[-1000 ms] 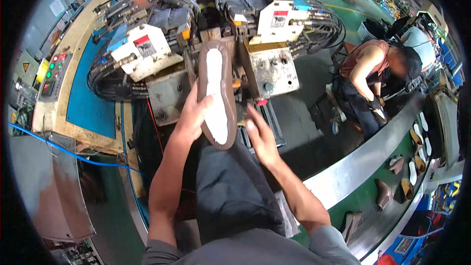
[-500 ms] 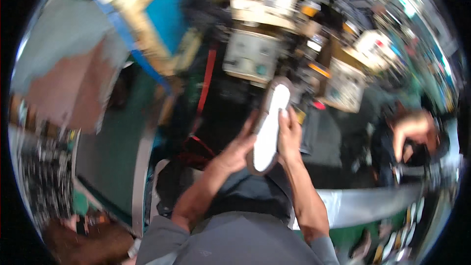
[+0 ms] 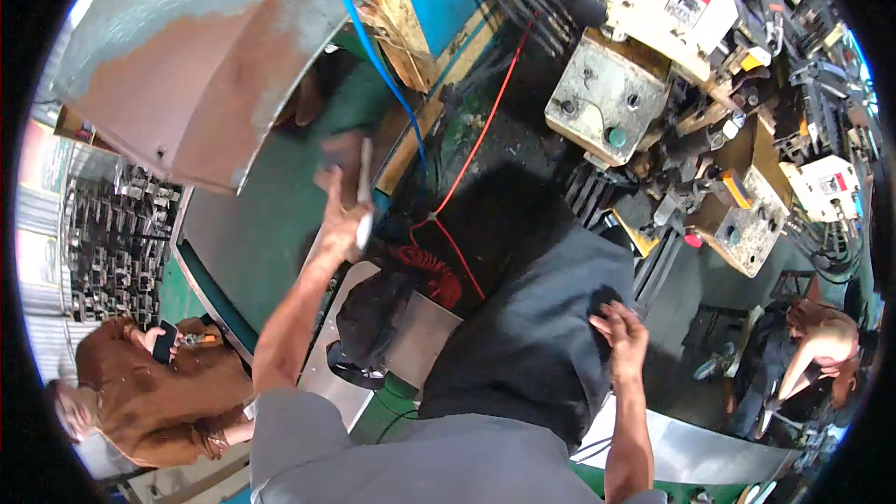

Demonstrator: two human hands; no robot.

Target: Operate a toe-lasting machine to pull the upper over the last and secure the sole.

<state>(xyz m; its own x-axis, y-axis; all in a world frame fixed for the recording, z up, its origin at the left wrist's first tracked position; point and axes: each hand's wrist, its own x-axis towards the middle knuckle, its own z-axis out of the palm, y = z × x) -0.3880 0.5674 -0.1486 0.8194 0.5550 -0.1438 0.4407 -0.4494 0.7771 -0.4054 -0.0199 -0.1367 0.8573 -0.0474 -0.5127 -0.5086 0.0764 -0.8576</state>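
My left hand (image 3: 343,224) reaches forward to the left and grips a brown shoe with a white sole (image 3: 365,173), which is tilted up on edge and blurred by motion. The shoe is over the green conveyor belt (image 3: 247,233), close to its right-hand edge. On the right, my right hand (image 3: 623,341) rests at my black-trousered thigh, its fingers loosely bent and apart, with nothing seen in them.
A rusty metal hood (image 3: 196,84) covers the belt's far part. A blue hose (image 3: 369,42) and red air line (image 3: 485,126) hang ahead. Machines with a control box (image 3: 607,98) stand right. One person (image 3: 159,392) sits left with a phone; another (image 3: 826,345) bends over at right.
My hands have parted from around the shoe. My left hand has carried it left to the belt and turned it; my right hand has let go and dropped to my thigh. The view has swung left.
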